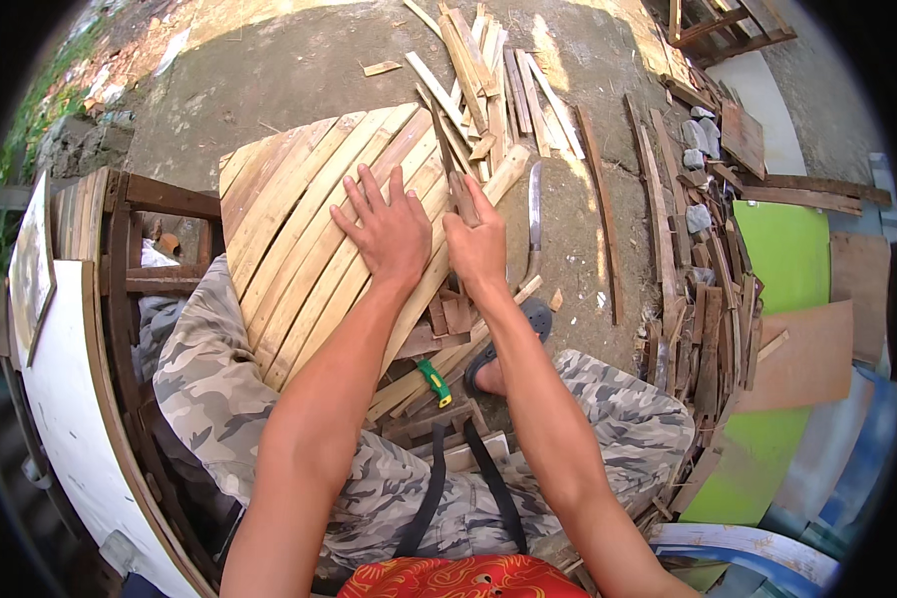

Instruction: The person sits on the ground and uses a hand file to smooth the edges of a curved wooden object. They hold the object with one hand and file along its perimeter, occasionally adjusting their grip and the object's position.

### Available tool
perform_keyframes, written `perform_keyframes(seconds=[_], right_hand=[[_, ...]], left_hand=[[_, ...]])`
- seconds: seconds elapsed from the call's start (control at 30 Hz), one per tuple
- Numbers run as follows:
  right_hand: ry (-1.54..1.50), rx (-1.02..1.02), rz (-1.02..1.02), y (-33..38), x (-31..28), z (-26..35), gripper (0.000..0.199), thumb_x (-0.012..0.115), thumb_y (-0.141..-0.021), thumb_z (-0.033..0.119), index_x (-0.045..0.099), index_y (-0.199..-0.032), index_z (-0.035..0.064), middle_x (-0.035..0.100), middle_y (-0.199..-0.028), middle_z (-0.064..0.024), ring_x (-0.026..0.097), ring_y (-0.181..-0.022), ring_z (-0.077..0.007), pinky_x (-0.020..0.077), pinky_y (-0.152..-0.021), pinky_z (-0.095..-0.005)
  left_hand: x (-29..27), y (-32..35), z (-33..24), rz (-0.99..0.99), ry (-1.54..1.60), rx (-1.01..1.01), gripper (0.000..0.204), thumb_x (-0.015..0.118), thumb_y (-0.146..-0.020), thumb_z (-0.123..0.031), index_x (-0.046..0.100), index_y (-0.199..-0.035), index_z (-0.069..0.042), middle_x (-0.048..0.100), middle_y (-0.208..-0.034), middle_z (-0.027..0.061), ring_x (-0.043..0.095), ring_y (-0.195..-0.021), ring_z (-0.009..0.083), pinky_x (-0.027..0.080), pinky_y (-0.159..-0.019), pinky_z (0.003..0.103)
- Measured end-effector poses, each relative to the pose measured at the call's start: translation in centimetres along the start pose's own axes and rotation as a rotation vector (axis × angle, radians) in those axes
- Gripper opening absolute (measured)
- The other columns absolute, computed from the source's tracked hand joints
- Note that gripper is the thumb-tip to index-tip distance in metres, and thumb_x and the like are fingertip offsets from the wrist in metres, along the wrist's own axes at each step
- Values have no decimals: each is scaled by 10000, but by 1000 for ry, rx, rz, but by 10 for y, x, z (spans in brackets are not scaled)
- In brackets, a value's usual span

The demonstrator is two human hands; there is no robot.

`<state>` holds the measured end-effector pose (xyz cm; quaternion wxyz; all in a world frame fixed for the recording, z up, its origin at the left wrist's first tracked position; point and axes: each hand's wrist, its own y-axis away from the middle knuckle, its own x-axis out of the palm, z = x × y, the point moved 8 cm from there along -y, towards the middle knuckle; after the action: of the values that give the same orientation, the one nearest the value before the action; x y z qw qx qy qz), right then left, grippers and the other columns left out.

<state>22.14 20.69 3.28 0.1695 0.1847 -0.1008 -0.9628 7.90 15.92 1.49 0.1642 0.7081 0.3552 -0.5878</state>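
Your left hand (389,231) lies flat, palm down, on the curved panel of pale wooden slats (299,229) that rests across your left knee and slopes up and away from you. Its fingers (369,194) are spread wide over the slats, holding nothing. Your right hand (476,244) sits just beside it at the panel's right edge, its fingers curled around a narrow dark wooden strip (447,159) that stands tilted along that edge and reaches up past your hand. The thumb lies against the strip; how tightly you are gripping it cannot be told.

Just right of that hand, a long curved knife with a grey blade (534,214) lies on the bare concrete ground (299,75), close to the panel but apart from it. Below the panel, near your sandalled foot (508,349), a small tool with a green and yellow handle (434,383) rests among short offcuts. A loose pile of pale wooden slats (488,70) lies on the ground beyond the panel. To the right, a heap of dark scrap wood strips (703,299) runs beside a bright green board (787,249). At your left stands a white curved board (70,399) in front of a dark wooden frame (159,199).
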Motion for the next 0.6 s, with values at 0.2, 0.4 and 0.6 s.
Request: perform_keyframes(seconds=[0.2, 0.4, 0.6], right_hand=[[-45, 109, -15, 237, -104, -53, 667, 567, -809, -8, 504, -1470, -77, 684, -1304, -229, 690, -1136, -188, 522, -959, -297], [135, -227, 34, 198, -78, 9, 671, 568, -789, -39, 505, -1455, -95, 668, -1320, -284, 716, -1141, -269, 536, -937, -310], [-28, -293, -63, 50, -16, -27, 720, 546, -824, -16, 473, -1538, 34, 692, -1274, -200, 690, -1009, -179, 530, -866, -278]], left_hand=[[10, -5, -2, 26, 9, 15, 496, 482, -1052, -340, 501, -1520, -179, 306, -1657, 210, 191, -1558, 418, 82, -1200, 691], [8, -8, -4, -32, 18, 26, 474, 525, -1030, -320, 547, -1481, -174, 353, -1632, 222, 260, -1532, 438, 119, -1182, 713], [8, -8, -2, 18, 11, -6, 489, 472, -1055, -350, 503, -1519, -200, 336, -1650, 193, 190, -1567, 390, 75, -1212, 675]])
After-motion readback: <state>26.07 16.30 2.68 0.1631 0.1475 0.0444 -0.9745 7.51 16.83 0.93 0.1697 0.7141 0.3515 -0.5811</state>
